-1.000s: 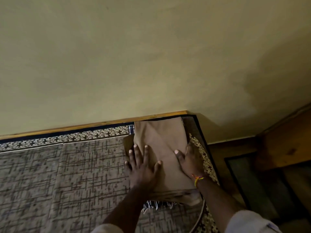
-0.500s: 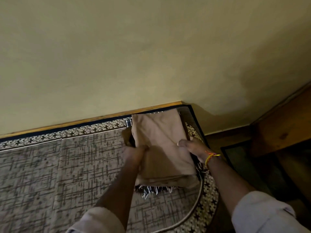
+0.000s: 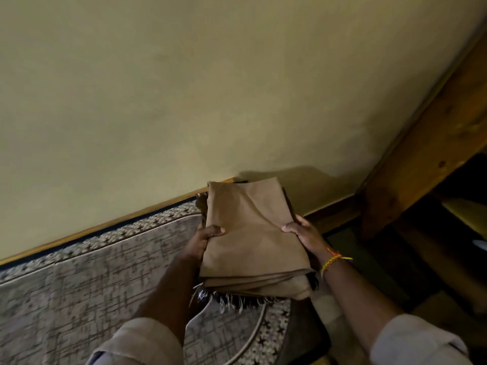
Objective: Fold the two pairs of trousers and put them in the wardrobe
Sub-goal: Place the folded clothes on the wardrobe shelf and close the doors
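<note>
A folded tan pair of trousers (image 3: pixel 253 238) lies on top of a darker folded garment (image 3: pixel 232 301) with a frayed, fringed edge; I cannot tell whether that is the second pair. Both are lifted off the bed as one stack. My left hand (image 3: pixel 204 239) grips the stack's left side with the thumb on top. My right hand (image 3: pixel 303 233), with a coloured thread band at the wrist, grips the right side the same way. The fingers of both hands are hidden under the cloth.
A bed with a patterned grey cover (image 3: pixel 79 299) fills the lower left, against a plain yellowish wall (image 3: pixel 184 101). A wooden wardrobe frame (image 3: pixel 427 143) rises at the right, with dark shelves (image 3: pixel 453 246) inside it. The floor strip between bed and wardrobe is narrow.
My hands went from pressing flat on the trousers to gripping both sides of the stack. The stack has been lifted off the bed and my view has turned right towards the wardrobe.
</note>
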